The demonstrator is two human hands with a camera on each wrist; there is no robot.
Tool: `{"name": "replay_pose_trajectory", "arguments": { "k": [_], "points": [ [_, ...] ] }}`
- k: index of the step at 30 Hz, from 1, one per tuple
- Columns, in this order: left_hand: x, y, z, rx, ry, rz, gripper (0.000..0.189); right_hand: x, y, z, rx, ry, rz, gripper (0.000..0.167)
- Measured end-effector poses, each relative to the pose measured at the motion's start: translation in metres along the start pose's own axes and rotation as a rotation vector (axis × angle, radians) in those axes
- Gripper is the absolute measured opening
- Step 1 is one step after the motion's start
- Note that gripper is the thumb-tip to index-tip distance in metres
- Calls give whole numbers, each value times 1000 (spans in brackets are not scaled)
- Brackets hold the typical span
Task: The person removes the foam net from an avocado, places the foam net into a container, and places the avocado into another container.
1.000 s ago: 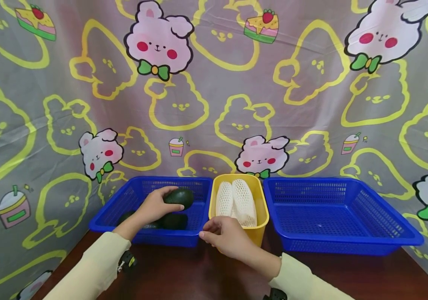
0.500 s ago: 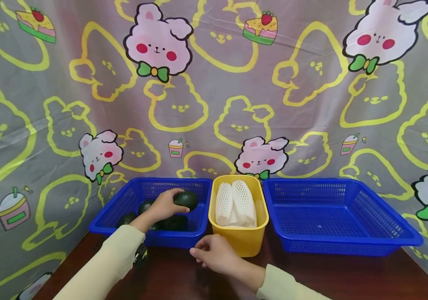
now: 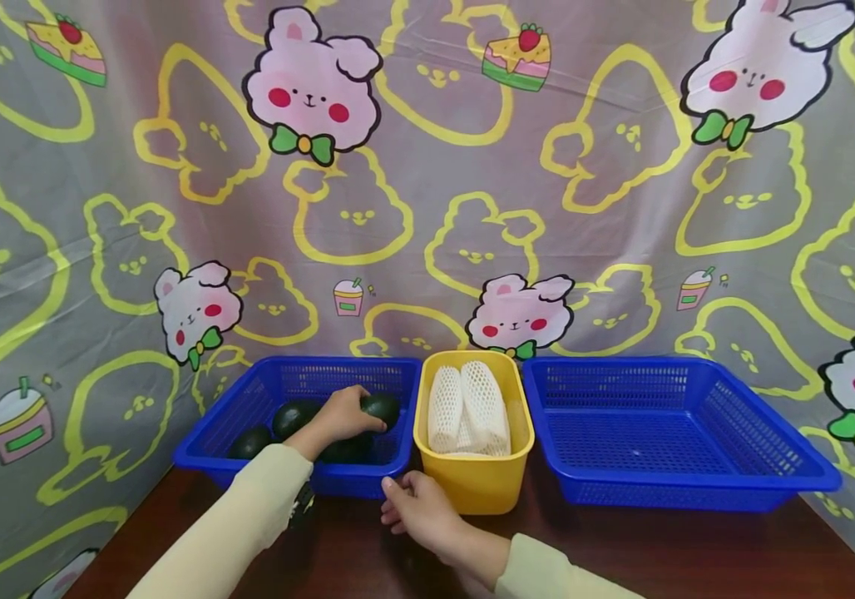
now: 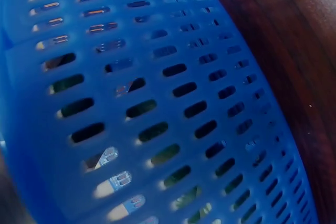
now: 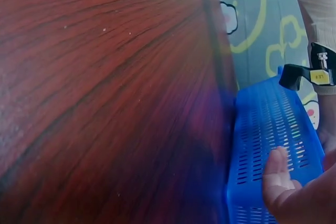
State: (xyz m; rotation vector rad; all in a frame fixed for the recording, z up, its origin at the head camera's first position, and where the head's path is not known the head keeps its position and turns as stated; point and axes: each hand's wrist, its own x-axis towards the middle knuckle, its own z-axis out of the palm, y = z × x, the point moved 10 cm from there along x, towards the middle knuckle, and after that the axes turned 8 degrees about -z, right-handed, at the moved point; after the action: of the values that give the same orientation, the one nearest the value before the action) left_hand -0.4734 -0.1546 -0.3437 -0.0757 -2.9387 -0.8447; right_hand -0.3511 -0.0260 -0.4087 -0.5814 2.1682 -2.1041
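In the head view my left hand [image 3: 343,414] grips a dark green avocado [image 3: 383,408], low in the right part of the left blue basket [image 3: 386,481]. Several more avocados [image 3: 294,416] lie in that basket, partly covered by the hand and forearm. My right hand [image 3: 424,512] hangs in front of the basket's near right corner, fingers loosely curled around nothing. Slotted basket wall [image 4: 157,98] fills most of the left wrist view and hides the left hand. Thumb and palm of the right hand [image 5: 299,195] show in the right wrist view, overlapping the basket.
Between the baskets stands a yellow bin [image 3: 476,482] with several white foam net sleeves [image 3: 483,408]. A second blue basket [image 3: 682,482], with nothing inside, stands at the right. All rest on a dark red-brown table [image 3: 622,541] before a patterned curtain [image 3: 442,166].
The left hand has moved right and lower into the basket with the avocado. My right hand has drawn back from the yellow bin, left and toward me.
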Motion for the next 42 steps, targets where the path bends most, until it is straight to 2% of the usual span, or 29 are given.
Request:
{"name": "replay_pose_trajectory", "arguments": {
  "k": [4, 9, 16, 33, 42],
  "points": [
    [3, 2, 5, 14, -11, 10, 61, 2, 0, 1, 81, 41, -9, 24],
    [8, 6, 11, 39, -29, 38, 63, 4, -1, 5, 176, 46, 8, 19],
    [17, 6, 22, 95, -44, 76, 61, 6, 1, 8, 229, 54, 29, 17],
    [26, 7, 41, 225, -84, 122, 60, 5, 0, 8, 242, 66, 46, 16],
    [24, 6, 45, 245, -110, 104, 54, 5, -1, 8, 231, 71, 46, 15]
  ]
}}
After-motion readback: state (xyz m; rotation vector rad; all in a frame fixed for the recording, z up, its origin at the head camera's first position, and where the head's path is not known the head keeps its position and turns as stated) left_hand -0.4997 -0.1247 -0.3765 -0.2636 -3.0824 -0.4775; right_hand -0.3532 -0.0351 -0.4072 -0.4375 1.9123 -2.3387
